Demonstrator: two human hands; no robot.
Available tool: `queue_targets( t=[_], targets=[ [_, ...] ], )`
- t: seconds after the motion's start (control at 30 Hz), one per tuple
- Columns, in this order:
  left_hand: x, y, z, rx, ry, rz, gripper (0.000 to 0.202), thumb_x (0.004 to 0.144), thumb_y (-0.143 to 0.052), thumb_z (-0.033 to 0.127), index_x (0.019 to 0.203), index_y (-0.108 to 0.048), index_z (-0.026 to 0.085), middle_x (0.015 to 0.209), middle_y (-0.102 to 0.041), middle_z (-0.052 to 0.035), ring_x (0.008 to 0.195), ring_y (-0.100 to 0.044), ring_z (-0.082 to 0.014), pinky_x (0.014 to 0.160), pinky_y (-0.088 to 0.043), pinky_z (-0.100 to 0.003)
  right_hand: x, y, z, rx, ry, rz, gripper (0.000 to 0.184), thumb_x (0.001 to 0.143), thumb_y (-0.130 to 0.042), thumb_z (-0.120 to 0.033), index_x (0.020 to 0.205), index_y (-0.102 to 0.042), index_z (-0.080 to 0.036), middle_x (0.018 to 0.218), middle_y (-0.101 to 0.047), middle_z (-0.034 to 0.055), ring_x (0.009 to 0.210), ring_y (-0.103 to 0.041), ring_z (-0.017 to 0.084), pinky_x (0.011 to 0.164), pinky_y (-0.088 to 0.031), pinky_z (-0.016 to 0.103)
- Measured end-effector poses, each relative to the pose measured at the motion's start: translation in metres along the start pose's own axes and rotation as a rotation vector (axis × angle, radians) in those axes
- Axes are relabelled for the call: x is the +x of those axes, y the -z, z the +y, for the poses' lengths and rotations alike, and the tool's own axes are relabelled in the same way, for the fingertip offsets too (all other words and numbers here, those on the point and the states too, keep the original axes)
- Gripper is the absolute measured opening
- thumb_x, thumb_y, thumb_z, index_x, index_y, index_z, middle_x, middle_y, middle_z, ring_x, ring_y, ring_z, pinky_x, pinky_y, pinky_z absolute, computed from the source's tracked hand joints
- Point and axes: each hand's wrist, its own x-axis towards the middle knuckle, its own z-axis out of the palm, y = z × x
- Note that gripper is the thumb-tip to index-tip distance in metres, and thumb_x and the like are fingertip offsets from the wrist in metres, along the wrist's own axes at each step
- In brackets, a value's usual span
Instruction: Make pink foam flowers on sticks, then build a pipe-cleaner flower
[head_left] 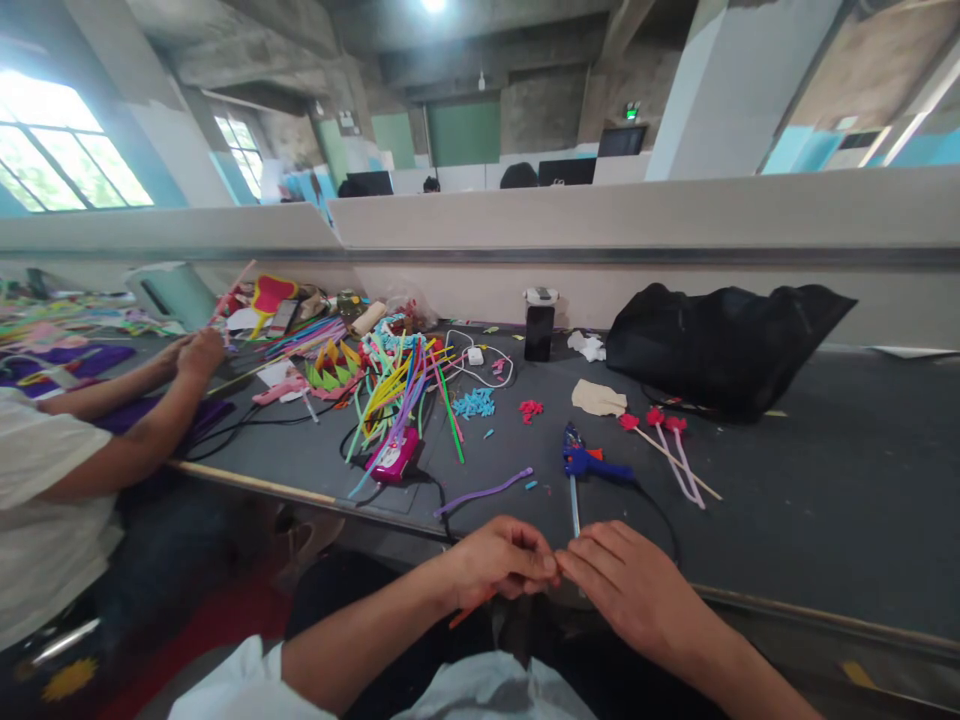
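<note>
My left hand (pixel 510 558) is closed in a pinch at the table's front edge. An orange pipe cleaner (pixel 472 608) sticks out below its fingers; the rest of it is hidden. The fingertips of my right hand (pixel 626 575) meet those of the left, pressed together, and whatever lies between them is too small to make out. Just beyond the hands lies a blue hot glue gun (pixel 596 463) with a clear glue stick (pixel 575 505) pointing toward me. A purple pipe cleaner (pixel 484 492) rests to its left. Red-topped flower stems (pixel 679 460) lie to the right.
A heap of coloured pipe cleaners (pixel 397 385) and a magenta box (pixel 395 457) are on the left. Blue pieces (pixel 474 403) and red pieces (pixel 530 411) lie mid-table. Behind stand a phone (pixel 538 335) and a black bag (pixel 720 350). A co-worker's hands (pixel 196 355) are at far left.
</note>
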Motion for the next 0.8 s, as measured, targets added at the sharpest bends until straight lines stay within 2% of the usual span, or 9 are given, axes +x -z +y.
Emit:
queue_targets(
  t=[0.17, 0.27, 0.4, 0.57, 0.67, 0.73, 0.8],
  targets=[
    [0.0, 0.003, 0.005, 0.131, -0.013, -0.083, 0.042, 0.064, -0.079, 0.051, 0.072, -0.066, 0.012, 0.052, -0.05, 0.0049, 0.042, -0.029, -0.0038, 0.043, -0.01, -0.025, -0.002, 0.007, 0.0, -0.097, 0.058, -0.049, 0.025, 0.09, -0.044, -0.012, 0.104, -0.065, -0.013, 0.09, -0.07, 0.0115, 0.084, -0.058, 0.023, 0.076, -0.041, 0.037],
    [0.0, -0.001, 0.005, 0.257, -0.08, -0.013, 0.046, 0.066, -0.076, 0.057, 0.072, -0.066, 0.012, 0.052, -0.049, 0.0053, 0.045, -0.032, -0.0051, 0.046, -0.018, -0.023, -0.004, 0.008, 0.003, -0.092, 0.06, -0.056, 0.023, 0.091, -0.044, -0.012, 0.102, -0.065, -0.014, 0.09, -0.07, 0.0109, 0.084, -0.058, 0.022, 0.075, -0.041, 0.036],
    [0.0, -0.011, 0.004, 0.361, -0.239, 0.079, 0.048, 0.07, -0.071, 0.061, 0.07, -0.064, 0.013, 0.055, -0.046, 0.0053, 0.052, -0.036, -0.0075, 0.051, -0.027, -0.022, -0.001, 0.011, 0.006, -0.062, 0.051, -0.014, 0.024, 0.092, -0.042, -0.008, 0.095, -0.065, -0.014, 0.083, -0.068, 0.008, 0.078, -0.057, 0.019, 0.074, -0.041, 0.035],
    [0.002, -0.018, 0.011, 0.479, -0.378, 0.139, 0.042, 0.081, -0.061, 0.053, 0.07, -0.062, 0.013, 0.064, -0.055, 0.0008, 0.061, -0.045, -0.0108, 0.058, -0.033, -0.023, 0.004, 0.012, 0.013, -0.017, -0.016, 0.076, 0.022, 0.093, -0.044, -0.012, 0.091, -0.066, -0.014, 0.081, -0.067, 0.0076, 0.079, -0.057, 0.02, 0.074, -0.042, 0.035],
    [0.003, -0.017, 0.016, 0.795, -0.495, 0.226, 0.032, 0.091, -0.05, 0.041, 0.079, -0.064, 0.015, 0.067, -0.056, 0.0, 0.063, -0.047, -0.0125, 0.06, -0.034, -0.024, 0.006, 0.01, 0.02, 0.044, -0.097, 0.092, 0.019, 0.093, -0.047, -0.014, 0.091, -0.066, -0.016, 0.08, -0.066, 0.0064, 0.077, -0.057, 0.018, 0.075, -0.044, 0.034],
    [0.002, -0.016, 0.02, 1.047, -0.603, 0.28, 0.027, 0.095, -0.045, 0.033, 0.088, -0.065, 0.016, 0.075, -0.061, -0.0025, 0.07, -0.053, -0.0147, 0.065, -0.036, -0.025, 0.007, 0.01, 0.023, 0.062, -0.143, 0.099, 0.018, 0.093, -0.048, -0.015, 0.091, -0.066, -0.016, 0.08, -0.067, 0.0064, 0.078, -0.057, 0.018, 0.076, -0.044, 0.034],
    [-0.001, -0.016, 0.022, 1.231, -0.685, 0.283, 0.025, 0.096, -0.041, 0.028, 0.094, -0.063, 0.017, 0.083, -0.064, -0.0052, 0.077, -0.057, -0.0166, 0.068, -0.037, -0.026, 0.009, 0.011, 0.023, 0.064, -0.163, 0.102, 0.017, 0.093, -0.049, -0.016, 0.092, -0.066, -0.016, 0.08, -0.067, 0.0068, 0.079, -0.057, 0.019, 0.076, -0.045, 0.035]
  ],
)
